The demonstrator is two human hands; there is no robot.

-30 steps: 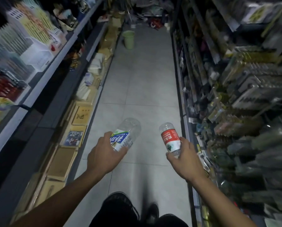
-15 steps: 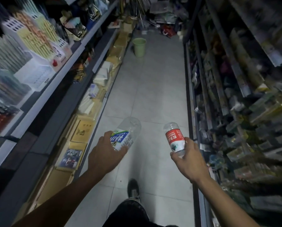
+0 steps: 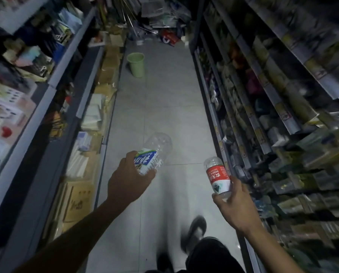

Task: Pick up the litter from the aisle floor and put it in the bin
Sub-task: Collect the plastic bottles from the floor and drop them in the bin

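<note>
My left hand [image 3: 128,180] grips an empty clear plastic bottle with a blue, green and white label [image 3: 152,153], its base pointing away from me. My right hand [image 3: 234,203] grips a smaller clear bottle with a red and white label [image 3: 217,175], also base outward. Both bottles are held above the grey tiled aisle floor [image 3: 160,107]. A light green bin [image 3: 136,64] stands upright on the floor far ahead, close to the left shelving.
Tall shelves of goods line both sides of the narrow aisle, with cardboard boxes [image 3: 80,196] and paper stacks along the left base. Clutter and a red bag [image 3: 167,37] fill the far end. My foot [image 3: 194,233] is on the tiles below.
I have walked forward down the aisle; the green bin is nearer and larger. Both hands still hold their bottles, and a foot has stepped ahead.
</note>
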